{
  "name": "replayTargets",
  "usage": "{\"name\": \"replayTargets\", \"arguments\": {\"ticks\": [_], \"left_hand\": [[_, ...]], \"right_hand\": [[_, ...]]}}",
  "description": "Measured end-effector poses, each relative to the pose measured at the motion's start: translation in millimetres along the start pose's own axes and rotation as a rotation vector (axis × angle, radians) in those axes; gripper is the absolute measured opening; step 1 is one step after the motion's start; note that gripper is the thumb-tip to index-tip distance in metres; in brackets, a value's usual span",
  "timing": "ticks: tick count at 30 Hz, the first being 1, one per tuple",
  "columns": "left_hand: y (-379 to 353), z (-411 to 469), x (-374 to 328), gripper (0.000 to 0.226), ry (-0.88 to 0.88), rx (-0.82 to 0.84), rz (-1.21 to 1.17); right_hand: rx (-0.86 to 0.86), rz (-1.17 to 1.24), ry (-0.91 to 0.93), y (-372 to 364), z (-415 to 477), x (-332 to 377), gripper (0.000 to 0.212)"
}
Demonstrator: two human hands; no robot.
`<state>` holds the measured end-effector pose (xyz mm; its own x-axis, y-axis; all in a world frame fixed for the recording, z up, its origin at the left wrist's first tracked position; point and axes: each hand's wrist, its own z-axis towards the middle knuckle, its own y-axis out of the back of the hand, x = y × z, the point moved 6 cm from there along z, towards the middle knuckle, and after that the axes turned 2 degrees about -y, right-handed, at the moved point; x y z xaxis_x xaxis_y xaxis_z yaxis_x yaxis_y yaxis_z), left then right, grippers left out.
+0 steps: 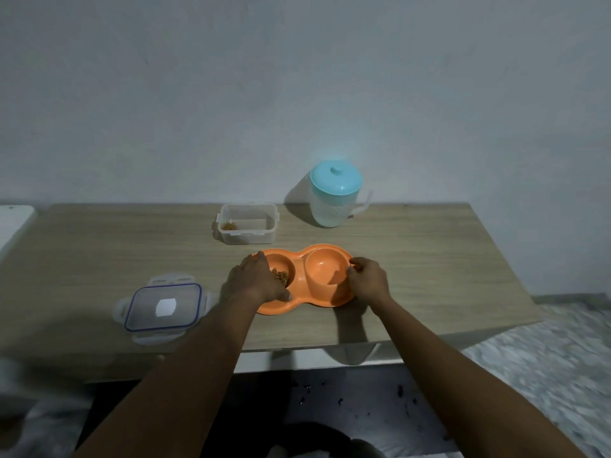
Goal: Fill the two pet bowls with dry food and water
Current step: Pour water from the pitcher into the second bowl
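Hands bracket the orange double bowl [299, 259]: left hand [254, 279] drapes over the rim beside the kibble [281, 276], seemingly clasping it; right hand [367, 279] pinches the opposite rim with curled fingers. Beyond the left hand stands a food container [247, 223], beyond the right a lidded jug [334, 198].

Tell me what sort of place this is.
Most likely a plain room in a home: a wood-grain table against a bare painted wall, holding an orange double pet bowl, a clear food container and a teal-lidded jug.
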<state>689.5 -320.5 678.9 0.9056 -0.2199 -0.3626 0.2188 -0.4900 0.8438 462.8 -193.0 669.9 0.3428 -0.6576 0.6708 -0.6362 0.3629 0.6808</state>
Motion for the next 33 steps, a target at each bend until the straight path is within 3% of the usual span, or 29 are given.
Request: {"name": "replayTargets", "arguments": {"ticks": [3, 6, 12, 17, 24, 29, 33], "left_hand": [[0.3, 1.2, -7.9, 0.132, 0.024, -0.028, -0.030], [-0.7, 3.6, -13.0, 0.122, 0.053, -0.029, -0.117], [-0.9, 2.2, -12.8, 0.131, 0.112, -0.048, -0.161], [-0.7, 1.1, -15.6, 0.133, 0.148, -0.044, -0.184], [1.9, -1.7, -19.1, 0.130, 0.158, -0.040, -0.198], [3.4, -3.0, -20.2, 0.131, 0.156, -0.037, -0.199], [3.0, -5.1, -19.3, 0.131, 0.154, -0.047, -0.225]], "right_hand": [[0.017, 0.060, 0.004, 9.6, 8.3, 3.8, 0.042], [-0.070, 0.164, 0.029, 32.3, 29.0, 20.7, 0.044], [-0.275, 0.321, 0.124, 81.3, 75.1, 79.4, 0.058], [-0.110, 0.312, 0.140, 76.5, 112.8, 108.0, 0.064], [-0.028, 0.292, 0.022, 63.9, 117.8, 94.9, 0.064], [0.153, 0.630, -0.084, 47.1, 108.6, 83.0, 0.075], [0.094, 0.779, -0.126, 49.7, 97.8, 73.5, 0.054]]}}
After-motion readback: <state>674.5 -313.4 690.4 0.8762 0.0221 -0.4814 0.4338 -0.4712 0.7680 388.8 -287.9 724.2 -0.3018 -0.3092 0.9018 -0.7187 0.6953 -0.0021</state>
